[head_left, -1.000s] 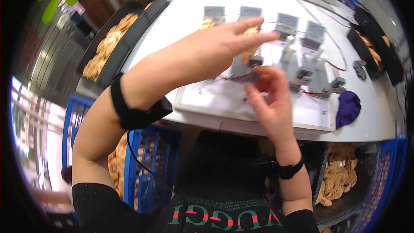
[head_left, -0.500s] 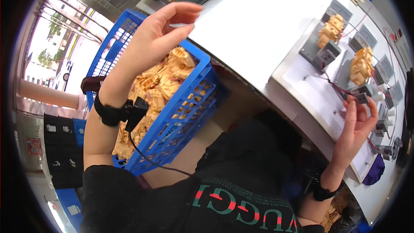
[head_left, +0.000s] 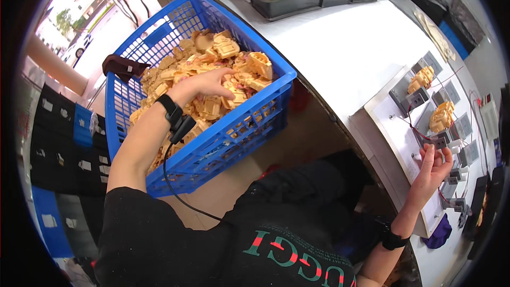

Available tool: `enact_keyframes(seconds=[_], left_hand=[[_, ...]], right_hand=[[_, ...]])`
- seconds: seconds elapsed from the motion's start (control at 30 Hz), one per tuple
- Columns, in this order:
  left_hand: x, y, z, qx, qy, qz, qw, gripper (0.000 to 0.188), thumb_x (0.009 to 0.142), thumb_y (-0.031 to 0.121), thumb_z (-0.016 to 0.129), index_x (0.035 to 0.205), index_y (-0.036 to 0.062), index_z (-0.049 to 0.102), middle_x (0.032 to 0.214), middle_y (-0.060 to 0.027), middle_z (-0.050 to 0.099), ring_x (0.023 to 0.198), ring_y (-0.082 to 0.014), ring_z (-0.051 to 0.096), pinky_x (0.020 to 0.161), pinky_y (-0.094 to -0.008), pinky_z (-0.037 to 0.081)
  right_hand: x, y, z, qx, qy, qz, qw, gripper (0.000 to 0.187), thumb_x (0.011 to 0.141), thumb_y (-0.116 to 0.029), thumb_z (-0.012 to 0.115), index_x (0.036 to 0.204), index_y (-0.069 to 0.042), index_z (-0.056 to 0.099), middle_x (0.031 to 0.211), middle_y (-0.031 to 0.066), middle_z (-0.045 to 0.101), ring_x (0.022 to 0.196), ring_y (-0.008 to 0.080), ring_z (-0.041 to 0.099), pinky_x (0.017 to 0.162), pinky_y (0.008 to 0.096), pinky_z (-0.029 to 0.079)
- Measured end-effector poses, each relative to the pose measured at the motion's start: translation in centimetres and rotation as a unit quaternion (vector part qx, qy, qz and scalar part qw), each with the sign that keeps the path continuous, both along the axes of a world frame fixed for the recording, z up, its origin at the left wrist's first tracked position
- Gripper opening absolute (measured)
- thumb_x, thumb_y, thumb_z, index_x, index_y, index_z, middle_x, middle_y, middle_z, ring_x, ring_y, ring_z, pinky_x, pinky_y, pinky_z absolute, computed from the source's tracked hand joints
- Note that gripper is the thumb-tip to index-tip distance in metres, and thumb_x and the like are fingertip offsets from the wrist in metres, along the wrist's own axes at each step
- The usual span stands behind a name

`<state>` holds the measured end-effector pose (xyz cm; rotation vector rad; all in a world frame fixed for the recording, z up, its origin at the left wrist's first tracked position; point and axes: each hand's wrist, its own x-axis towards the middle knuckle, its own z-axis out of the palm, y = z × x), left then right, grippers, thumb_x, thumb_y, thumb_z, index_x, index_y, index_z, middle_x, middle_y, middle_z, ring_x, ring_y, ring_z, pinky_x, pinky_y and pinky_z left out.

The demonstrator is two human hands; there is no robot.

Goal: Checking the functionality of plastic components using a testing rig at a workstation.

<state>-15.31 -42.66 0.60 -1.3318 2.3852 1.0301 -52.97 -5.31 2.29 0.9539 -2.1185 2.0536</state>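
My left hand [head_left: 212, 84] reaches into a blue plastic crate [head_left: 223, 143], its thumb and fingers apart above the heap of tan moulded plastic parts [head_left: 199, 109]. Nothing shows between those fingers. Over at the right, my right hand [head_left: 427, 172] has its fingers bent around the lower edge of a small grey block with two holes [head_left: 439, 142]. Just beyond that block, one tan part [head_left: 442, 117] sits on a grey fixture. Another tan part [head_left: 422, 79] rests on the neighbouring fixture, farther back.
A black tray [head_left: 297, 5] of tan parts stands on the white table [head_left: 324, 48] at the back. More grey blocks and wires line the white fixture board [head_left: 390, 119]. A purple cloth [head_left: 439, 233] lies near its front end. Dark cloth [head_left: 123, 67] hangs on the crate's left rim.
My left hand has come down from above the crate's rim to the tan parts inside it. My right hand stays at the grey block. The whole view has shifted.
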Motion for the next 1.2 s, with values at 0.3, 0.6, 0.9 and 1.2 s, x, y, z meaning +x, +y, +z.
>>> enact_keyframes(seconds=[0.3,0.6,0.9,1.2], left_hand=[[-1.2,2.0,1.0,-0.035,-0.017,-0.002,0.999,0.075,0.073,0.048,0.068,0.134,0.0096,0.048,0.122,-0.0172,0.055,0.108,-0.0274,0.057,0.066,-0.0374,0.051],[5.6,0.2,1.7,0.211,0.169,0.295,0.917,0.028,0.075,0.020,0.071,0.098,0.0117,0.058,0.081,-0.0019,0.058,0.068,-0.0082,0.049,0.057,-0.0280,0.039],[8.5,4.9,7.7,0.285,0.635,0.313,0.646,0.030,0.083,0.020,0.070,0.110,0.0216,0.058,0.107,0.0024,0.059,0.097,-0.0140,0.060,0.100,-0.0607,0.037],[-12.8,16.0,12.7,0.370,0.631,-0.073,0.678,0.040,0.086,0.023,0.066,0.120,0.0067,0.054,0.113,-0.0039,0.062,0.100,-0.0143,0.062,0.088,-0.0339,0.052]], right_hand=[[-0.2,0.3,-0.4,-0.026,0.018,0.033,0.999,0.037,0.095,-0.011,0.055,0.123,0.001,0.035,0.092,0.0094,0.060,0.083,0.0113,0.056,0.077,0.0229,0.044],[0.2,0.3,-0.1,-0.019,0.021,0.024,0.999,0.039,0.096,-0.012,0.054,0.127,0.001,0.034,0.096,0.0094,0.060,0.088,0.0124,0.056,0.083,0.0239,0.045],[-0.1,0.5,-0.3,0.000,0.028,0.022,0.999,0.042,0.096,-0.011,0.054,0.130,0.002,0.033,0.097,0.0101,0.060,0.090,0.0137,0.057,0.086,0.0255,0.046],[2.4,3.8,0.8,-0.014,0.083,0.010,0.996,0.050,0.093,-0.004,0.054,0.138,-0.002,0.033,0.102,0.0073,0.055,0.090,0.0104,0.052,0.080,0.0228,0.042]])
